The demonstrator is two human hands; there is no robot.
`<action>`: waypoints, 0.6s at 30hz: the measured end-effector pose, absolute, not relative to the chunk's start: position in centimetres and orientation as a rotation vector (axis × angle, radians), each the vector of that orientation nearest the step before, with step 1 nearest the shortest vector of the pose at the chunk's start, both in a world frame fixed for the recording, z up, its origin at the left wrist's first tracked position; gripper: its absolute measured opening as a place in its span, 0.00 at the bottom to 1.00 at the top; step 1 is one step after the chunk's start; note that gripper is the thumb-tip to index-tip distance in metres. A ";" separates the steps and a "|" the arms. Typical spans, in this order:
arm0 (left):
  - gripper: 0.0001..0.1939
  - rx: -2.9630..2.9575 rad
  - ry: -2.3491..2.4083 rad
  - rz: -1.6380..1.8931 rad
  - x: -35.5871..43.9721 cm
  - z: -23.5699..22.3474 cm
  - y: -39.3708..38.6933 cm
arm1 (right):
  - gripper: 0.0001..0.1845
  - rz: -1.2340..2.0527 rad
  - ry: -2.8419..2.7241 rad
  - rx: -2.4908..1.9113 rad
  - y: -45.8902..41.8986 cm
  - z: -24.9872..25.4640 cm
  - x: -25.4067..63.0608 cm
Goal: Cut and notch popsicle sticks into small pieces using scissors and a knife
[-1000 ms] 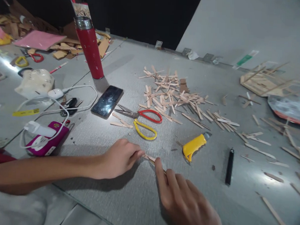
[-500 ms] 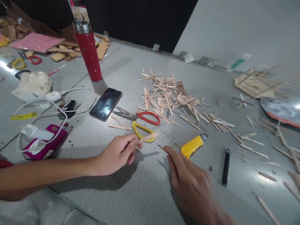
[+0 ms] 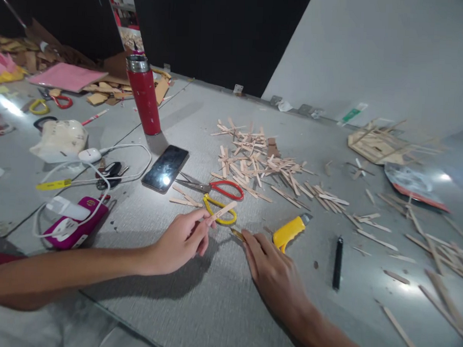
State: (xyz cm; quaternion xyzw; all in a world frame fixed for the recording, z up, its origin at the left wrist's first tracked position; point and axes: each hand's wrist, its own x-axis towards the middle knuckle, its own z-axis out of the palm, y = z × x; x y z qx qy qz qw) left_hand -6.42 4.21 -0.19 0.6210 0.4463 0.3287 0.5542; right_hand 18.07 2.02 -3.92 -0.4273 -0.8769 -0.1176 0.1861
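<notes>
My left hand (image 3: pixel 188 235) pinches a flat wooden craft stick (image 3: pixel 225 210) with small dark marks, its free end pointing up and right. My right hand (image 3: pixel 269 264) is closed on a thin, pointed thing that looks like a pencil (image 3: pixel 236 234); most of it is hidden under my fingers. Its tip is just below the craft stick, apart from it. Behind both hands lie scissors (image 3: pixel 221 189) with one red and one yellow handle loop. A yellow glue gun or cutter-like tool (image 3: pixel 289 231) rests right beside my right hand.
A pile of craft sticks (image 3: pixel 255 149) spreads behind the scissors. To the left are a phone (image 3: pixel 165 168), a red bottle (image 3: pixel 145 98), a white cable (image 3: pixel 150 157) and a purple box (image 3: pixel 78 225). A black pen-like tool (image 3: pixel 338 263) lies at right.
My right hand has moved left and turned, bringing the pencil-like thing nearer my left hand. The craft stick is tilted more steeply. The camera view has shifted slightly.
</notes>
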 end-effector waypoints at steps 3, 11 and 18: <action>0.17 1.462 1.056 0.783 -6.4 -0.2 4.2 | 0.18 -0.337 -2.457 -1.207 2.1 -4.1 18.1; 0.18 1.418 1.026 0.786 -6.3 -0.2 4.1 | 0.18 -0.311 -2.451 -1.163 2.3 -4.3 18.1; 0.19 1.448 1.041 0.768 -6.5 -0.7 4.0 | 0.18 -0.293 -2.425 -1.165 2.6 -4.3 17.9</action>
